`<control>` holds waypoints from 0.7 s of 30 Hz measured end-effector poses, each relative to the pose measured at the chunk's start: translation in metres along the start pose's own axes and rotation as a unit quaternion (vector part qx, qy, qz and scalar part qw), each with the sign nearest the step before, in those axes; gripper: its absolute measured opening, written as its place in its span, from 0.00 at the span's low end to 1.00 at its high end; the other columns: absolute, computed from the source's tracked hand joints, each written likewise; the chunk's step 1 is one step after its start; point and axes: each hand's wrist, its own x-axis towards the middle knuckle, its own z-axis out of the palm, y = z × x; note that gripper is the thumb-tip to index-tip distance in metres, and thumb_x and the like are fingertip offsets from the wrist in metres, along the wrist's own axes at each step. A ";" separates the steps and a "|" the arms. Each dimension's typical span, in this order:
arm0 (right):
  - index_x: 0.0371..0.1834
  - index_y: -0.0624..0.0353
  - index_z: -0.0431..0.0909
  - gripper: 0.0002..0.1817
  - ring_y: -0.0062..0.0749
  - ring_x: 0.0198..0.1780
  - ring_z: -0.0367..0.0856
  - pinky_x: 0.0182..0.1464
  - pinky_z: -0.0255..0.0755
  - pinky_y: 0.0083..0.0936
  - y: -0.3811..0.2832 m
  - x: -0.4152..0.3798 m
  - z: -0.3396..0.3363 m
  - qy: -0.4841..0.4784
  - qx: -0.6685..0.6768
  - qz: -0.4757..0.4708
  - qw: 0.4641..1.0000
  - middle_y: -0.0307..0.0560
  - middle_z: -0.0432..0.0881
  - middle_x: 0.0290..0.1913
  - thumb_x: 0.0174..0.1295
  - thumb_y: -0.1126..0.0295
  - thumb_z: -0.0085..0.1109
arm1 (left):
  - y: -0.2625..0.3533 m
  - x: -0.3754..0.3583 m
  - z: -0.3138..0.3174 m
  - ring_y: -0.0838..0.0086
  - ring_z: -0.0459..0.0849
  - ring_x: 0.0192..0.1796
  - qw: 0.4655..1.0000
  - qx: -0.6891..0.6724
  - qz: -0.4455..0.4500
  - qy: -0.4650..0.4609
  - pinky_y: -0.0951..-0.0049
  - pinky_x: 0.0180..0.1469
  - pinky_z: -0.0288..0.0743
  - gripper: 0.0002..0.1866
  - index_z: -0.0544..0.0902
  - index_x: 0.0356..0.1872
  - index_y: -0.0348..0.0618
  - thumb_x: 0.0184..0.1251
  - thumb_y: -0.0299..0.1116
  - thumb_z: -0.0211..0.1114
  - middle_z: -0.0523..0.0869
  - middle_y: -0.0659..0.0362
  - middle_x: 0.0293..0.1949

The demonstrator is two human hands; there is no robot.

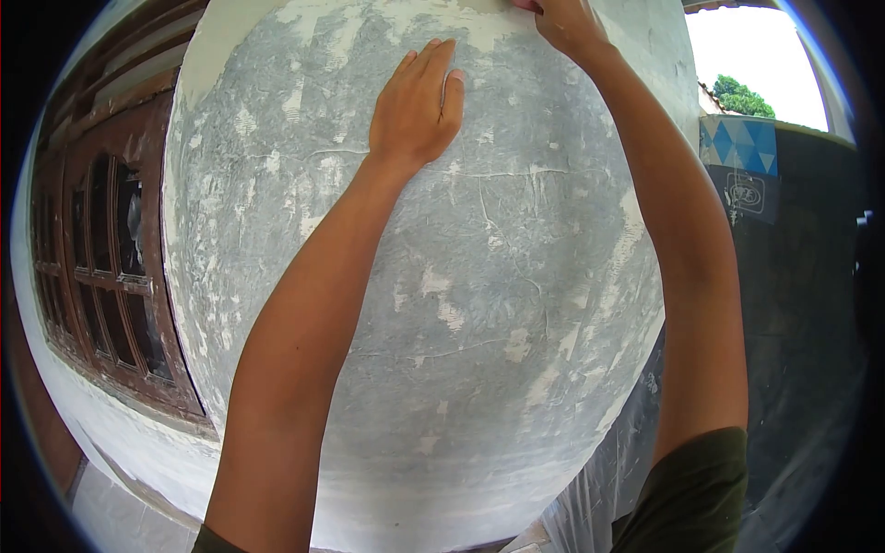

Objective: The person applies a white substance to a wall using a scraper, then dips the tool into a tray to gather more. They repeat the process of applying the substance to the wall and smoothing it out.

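A grey plastered wall [442, 240] with pale, scraped patches and thin cracks fills the middle of the head view. My left hand [419, 101] lies against its upper part, palm to the surface and fingers stretched out; nothing is held in it. Higher up and to the right, my right hand [567, 26] is at the top edge of the view, near a cream-coloured band of the wall. Its fingers look curled closed, but the frame cuts them off, so whatever they grip cannot be made out.
On the left is a brown wooden window [115, 267] with glass panes. Dark sheeting [793, 276] with a blue-and-white patterned panel [739, 145] stands on the right. Clear plastic sheet [590, 502] hangs low beside the wall's right edge. Behind are a tree and bright sky.
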 end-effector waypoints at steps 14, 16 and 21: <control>0.26 0.70 0.83 0.08 0.63 0.35 0.84 0.38 0.75 0.48 -0.008 0.000 0.004 0.015 0.015 -0.044 0.999 0.72 0.80 0.31 0.55 0.76 0.56 | 0.001 -0.002 0.000 0.53 0.76 0.68 1.000 0.002 -0.010 0.002 0.57 0.74 0.64 0.22 0.76 0.62 0.32 0.75 0.36 0.49 0.81 0.42 0.61; 0.27 0.70 0.83 0.07 0.62 0.34 0.84 0.38 0.75 0.48 -0.016 -0.010 -0.001 -0.014 0.010 -0.006 1.000 0.72 0.80 0.31 0.53 0.78 0.56 | 0.002 0.000 -0.001 0.53 0.76 0.68 1.000 -0.003 -0.009 0.002 0.57 0.74 0.64 0.22 0.77 0.62 0.32 0.75 0.36 0.49 0.81 0.42 0.61; 0.43 0.66 0.87 0.14 0.56 0.38 0.85 0.44 0.78 0.42 -0.034 -0.051 -0.017 -0.086 -0.032 -0.114 0.989 0.65 0.85 0.35 0.55 0.74 0.58 | -0.001 -0.002 0.000 0.51 0.75 0.68 1.000 -0.017 -0.019 -0.007 0.60 0.76 0.61 0.23 0.75 0.65 0.37 0.76 0.37 0.46 0.79 0.45 0.64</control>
